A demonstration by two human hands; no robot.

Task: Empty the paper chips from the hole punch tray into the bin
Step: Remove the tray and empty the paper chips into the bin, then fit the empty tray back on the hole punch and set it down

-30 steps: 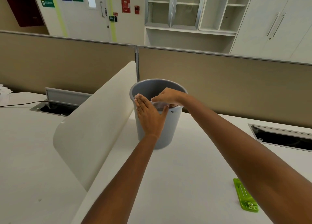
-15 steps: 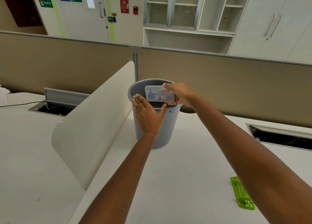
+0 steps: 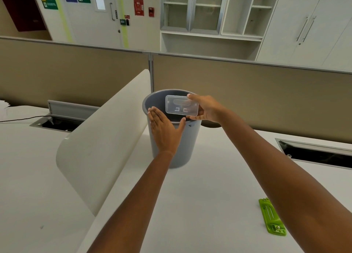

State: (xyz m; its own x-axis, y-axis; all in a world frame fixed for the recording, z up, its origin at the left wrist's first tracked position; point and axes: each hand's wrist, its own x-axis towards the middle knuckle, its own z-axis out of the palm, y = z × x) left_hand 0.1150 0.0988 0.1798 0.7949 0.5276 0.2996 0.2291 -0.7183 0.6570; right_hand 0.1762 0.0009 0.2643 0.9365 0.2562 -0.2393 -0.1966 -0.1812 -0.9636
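Note:
A grey round bin (image 3: 187,148) stands on the white desk in the middle of the view. My right hand (image 3: 206,109) holds a clear plastic hole punch tray (image 3: 181,106) by its right end, tilted on edge over the bin's mouth, its flat face turned toward me. My left hand (image 3: 164,130) lies flat against the near wall of the bin, fingers together and reaching to the rim. The green hole punch body (image 3: 271,217) lies on the desk at the lower right, partly behind my right forearm. No chips are visible in the tray.
A curved cream divider panel (image 3: 102,140) rises just left of the bin. A beige partition wall (image 3: 247,92) runs behind it. Open cable troughs sit in the desk at left (image 3: 55,122) and right (image 3: 314,152). A black cable (image 3: 21,118) trails at far left.
My right hand has lifted from the bin's rim and turned the clear tray up on edge so its face shows. My left hand has stayed pressed on the bin.

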